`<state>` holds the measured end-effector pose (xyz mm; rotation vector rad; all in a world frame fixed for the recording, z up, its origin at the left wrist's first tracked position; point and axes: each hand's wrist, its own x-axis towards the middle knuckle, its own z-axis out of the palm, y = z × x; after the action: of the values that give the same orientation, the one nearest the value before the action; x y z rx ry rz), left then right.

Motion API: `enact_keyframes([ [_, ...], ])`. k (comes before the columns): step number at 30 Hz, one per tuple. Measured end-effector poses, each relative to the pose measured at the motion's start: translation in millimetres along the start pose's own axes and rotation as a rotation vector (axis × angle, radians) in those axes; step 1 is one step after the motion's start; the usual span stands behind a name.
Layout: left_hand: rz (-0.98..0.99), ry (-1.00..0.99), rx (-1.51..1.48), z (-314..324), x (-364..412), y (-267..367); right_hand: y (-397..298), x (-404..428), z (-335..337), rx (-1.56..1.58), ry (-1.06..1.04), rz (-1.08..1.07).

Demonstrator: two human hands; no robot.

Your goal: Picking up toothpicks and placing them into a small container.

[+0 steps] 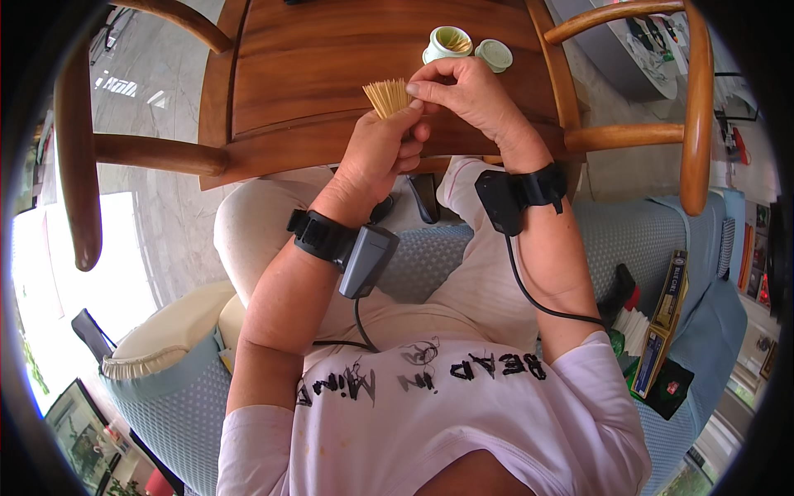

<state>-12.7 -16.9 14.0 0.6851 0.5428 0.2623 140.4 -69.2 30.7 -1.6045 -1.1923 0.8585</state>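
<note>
My left hand (388,136) grips a bundle of wooden toothpicks (386,96), whose pointed tips fan out above the thumb. At the right edge of the bundle, the thumb and forefinger of my right hand (468,93) come together; whether a toothpick is pinched between them cannot be made out. Just beyond my right hand stands a pale green toothpick holder (437,53), uncapped, with some toothpicks leaning inside. Its round lid (494,55) lies beside it on the right. Both hands are over the near edge of a wooden seat panel (322,62).
Curved wooden armrests (77,155) flank the panel on both sides. Black straps with small devices (370,260) are on both forearms, with cables running back. A long box (662,322) and other items lie on the blue sofa cover (645,229) at right.
</note>
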Motion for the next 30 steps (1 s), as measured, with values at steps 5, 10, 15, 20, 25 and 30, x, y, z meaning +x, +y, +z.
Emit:
enact_keyframes([
  [5, -0.001, 0.007, 0.0, -1.4, 0.7, -0.2, -0.3, -0.8, -1.6, 0.0, 0.005, 0.029],
  [10, -0.004, -0.001, -0.002, 0.7, -0.7, 0.9, 5.0, 3.4, -5.8, -0.063, 0.271, -0.082],
  [15, -0.008, -0.009, 0.002, 0.3, 0.7, -0.2, 7.3, 11.9, -31.5, -0.062, 0.727, -0.386],
  [20, -0.005, -0.008, 0.016, 0.2, 0.7, -0.6, 10.9, 13.1, -37.8, -0.58, 0.638, -0.285],
  [25, -0.016, -0.012, -0.002, -1.3, 0.9, -0.8, 6.0, 9.7, -20.4, -0.514, 0.532, -0.326],
  [30, -0.008, 0.004, -0.007, -0.8, -0.4, 0.4, 1.6, -0.3, -4.4, -0.067, -0.047, -0.04],
])
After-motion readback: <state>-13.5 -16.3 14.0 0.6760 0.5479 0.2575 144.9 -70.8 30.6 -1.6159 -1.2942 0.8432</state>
